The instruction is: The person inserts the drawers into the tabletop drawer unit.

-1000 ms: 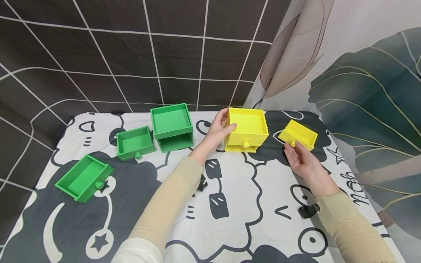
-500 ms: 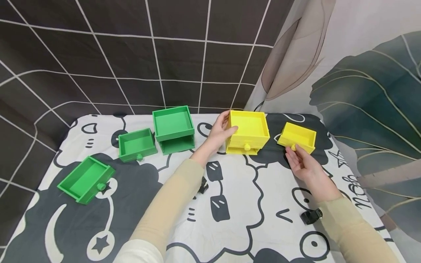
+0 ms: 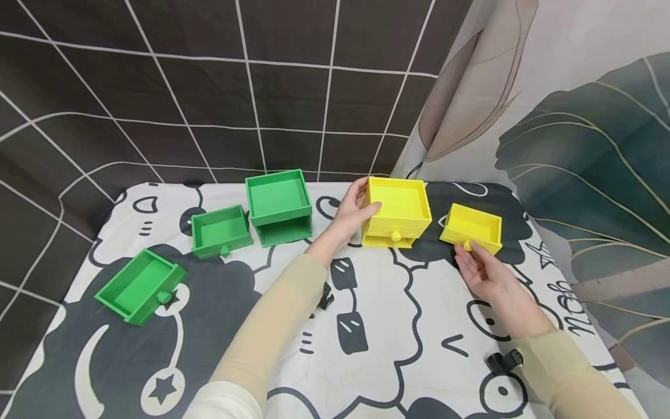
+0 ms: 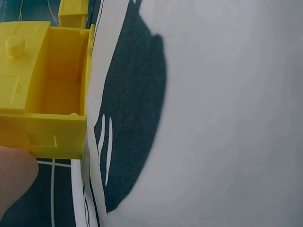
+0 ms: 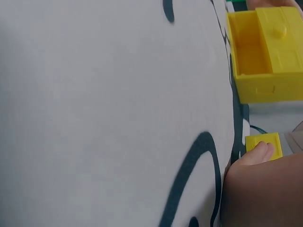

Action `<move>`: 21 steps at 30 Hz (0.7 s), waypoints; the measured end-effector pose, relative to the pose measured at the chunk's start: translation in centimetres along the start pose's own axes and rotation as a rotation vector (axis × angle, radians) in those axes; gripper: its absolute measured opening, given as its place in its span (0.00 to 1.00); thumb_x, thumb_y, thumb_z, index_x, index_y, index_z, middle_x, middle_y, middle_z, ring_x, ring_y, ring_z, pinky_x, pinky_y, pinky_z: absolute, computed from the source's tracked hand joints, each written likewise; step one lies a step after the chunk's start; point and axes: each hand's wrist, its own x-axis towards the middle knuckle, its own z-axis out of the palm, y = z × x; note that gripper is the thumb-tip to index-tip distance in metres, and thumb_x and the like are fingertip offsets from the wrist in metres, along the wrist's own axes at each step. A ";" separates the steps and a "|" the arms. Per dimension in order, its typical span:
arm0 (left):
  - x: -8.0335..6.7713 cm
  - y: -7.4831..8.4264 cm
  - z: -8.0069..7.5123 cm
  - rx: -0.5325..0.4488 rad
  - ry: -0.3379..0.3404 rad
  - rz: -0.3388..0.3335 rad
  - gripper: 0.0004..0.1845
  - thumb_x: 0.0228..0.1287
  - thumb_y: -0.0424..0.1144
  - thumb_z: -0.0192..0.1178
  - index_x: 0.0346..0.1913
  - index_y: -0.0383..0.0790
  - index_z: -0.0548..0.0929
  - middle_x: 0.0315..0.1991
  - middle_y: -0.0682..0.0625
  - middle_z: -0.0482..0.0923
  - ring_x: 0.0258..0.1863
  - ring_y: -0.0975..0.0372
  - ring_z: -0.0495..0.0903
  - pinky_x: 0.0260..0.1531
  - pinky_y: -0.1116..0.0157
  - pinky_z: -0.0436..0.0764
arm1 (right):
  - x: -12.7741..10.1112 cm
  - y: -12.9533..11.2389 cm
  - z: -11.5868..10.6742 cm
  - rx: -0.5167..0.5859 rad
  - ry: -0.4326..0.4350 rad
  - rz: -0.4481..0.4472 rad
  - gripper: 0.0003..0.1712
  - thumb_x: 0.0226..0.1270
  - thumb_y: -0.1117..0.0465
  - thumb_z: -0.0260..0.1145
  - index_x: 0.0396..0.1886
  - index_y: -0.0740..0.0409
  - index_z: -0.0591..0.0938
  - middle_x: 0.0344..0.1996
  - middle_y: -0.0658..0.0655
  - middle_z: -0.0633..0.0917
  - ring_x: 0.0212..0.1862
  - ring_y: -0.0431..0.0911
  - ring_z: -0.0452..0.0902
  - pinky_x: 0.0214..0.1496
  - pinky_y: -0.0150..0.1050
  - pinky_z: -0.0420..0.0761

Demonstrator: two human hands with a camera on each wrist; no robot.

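- The left hand (image 3: pixel 352 210) is wrapping around the left wall of the yellow cabinet (image 3: pixel 399 208), thumb over the top rim and fingers (image 3: pixel 360 192) curled behind it, so the frame is being gripped and braced on the counter (image 3: pixel 398 326).
- The cabinet is standing toward the back of the counter, with one yellow drawer (image 3: pixel 389 239) seated in its lower slot and its knob facing the person.
- The right hand (image 3: pixel 484 272) is lying palm-up and relaxed; its fingertips are touching the knob of the loose yellow drawer (image 3: pixel 471 227), which is sitting just right of the cabinet. Nothing is being pinched.
- In the right wrist view one fingertip (image 5: pixel 261 152) is resting against the drawer's front.
- My judgement: to handle that drawer well, a pinch on the knob or a grip across both side walls is what I would be looking for, keeping it level and square to the opening while the other hand is holding the frame.
- Both forearms are reaching forward over the printed cloth, the left one angling up to the right, the right one angling up to the left.
- Off to the left, a green cabinet (image 3: pixel 280 206) and two green drawers (image 3: pixel 220 231) (image 3: pixel 139 285) are lying untouched.
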 end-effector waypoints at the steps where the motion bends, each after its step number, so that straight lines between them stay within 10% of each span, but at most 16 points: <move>1: 0.0 0.0 0.0 0.003 0.002 0.000 0.40 0.71 0.28 0.62 0.82 0.42 0.60 0.82 0.47 0.61 0.84 0.55 0.60 0.86 0.66 0.61 | -0.2 0.2 0.0 -0.009 -0.007 0.000 0.06 0.71 0.59 0.74 0.39 0.56 0.87 0.37 0.56 0.93 0.45 0.43 0.93 0.61 0.32 0.90; 21: -0.2 0.2 0.1 0.013 0.017 -0.015 0.40 0.71 0.29 0.63 0.82 0.44 0.61 0.82 0.48 0.62 0.83 0.56 0.61 0.86 0.66 0.62 | -2.0 2.8 -1.3 -0.102 -0.007 0.028 0.06 0.73 0.57 0.73 0.38 0.54 0.87 0.37 0.54 0.94 0.44 0.43 0.93 0.59 0.32 0.91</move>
